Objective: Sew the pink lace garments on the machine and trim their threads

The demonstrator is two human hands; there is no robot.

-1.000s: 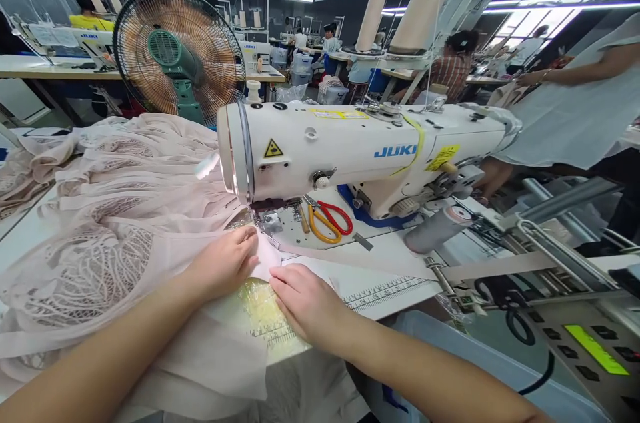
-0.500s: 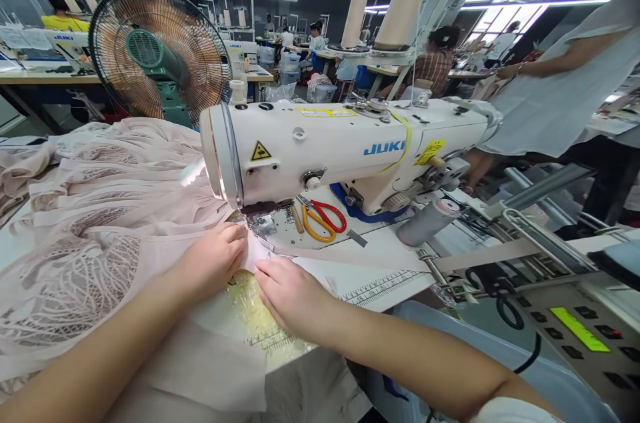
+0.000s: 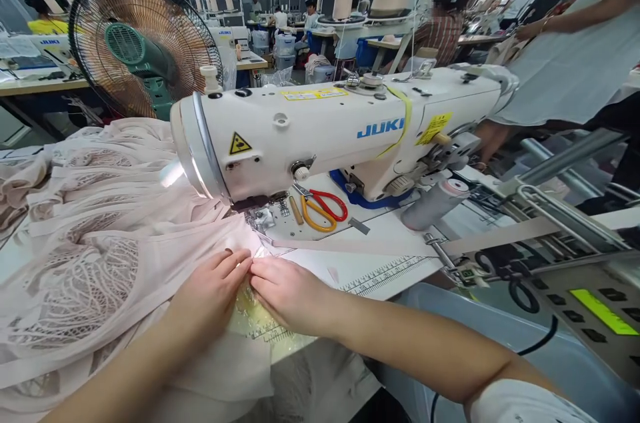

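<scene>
Pale pink fabric (image 3: 200,234) runs from a large lace-patterned heap on the left up to the needle area of the white sewing machine (image 3: 330,119). Just in front of the presser foot, my left hand (image 3: 215,283) pinches the fabric's edge, its fingertips close to those of the other hand. My right hand (image 3: 285,289) also has its fingers closed on that edge, to the right. A narrow pale strip (image 3: 350,246) stretches from the needle area to a metal guide (image 3: 440,253) at the right. The needle itself is hidden behind the machine head.
Red-and-yellow-handled scissors (image 3: 323,209) lie on the machine bed beside a small metal plate (image 3: 359,226). A grey thread cone (image 3: 435,203) leans at the right. A large fan (image 3: 145,43) stands behind. Below the table is a plastic bin (image 3: 470,343). A person in white stands at right.
My left hand has moved back from the presser foot, down towards my right hand. More fabric shows between it and the needle area. The camera view has shifted slightly.
</scene>
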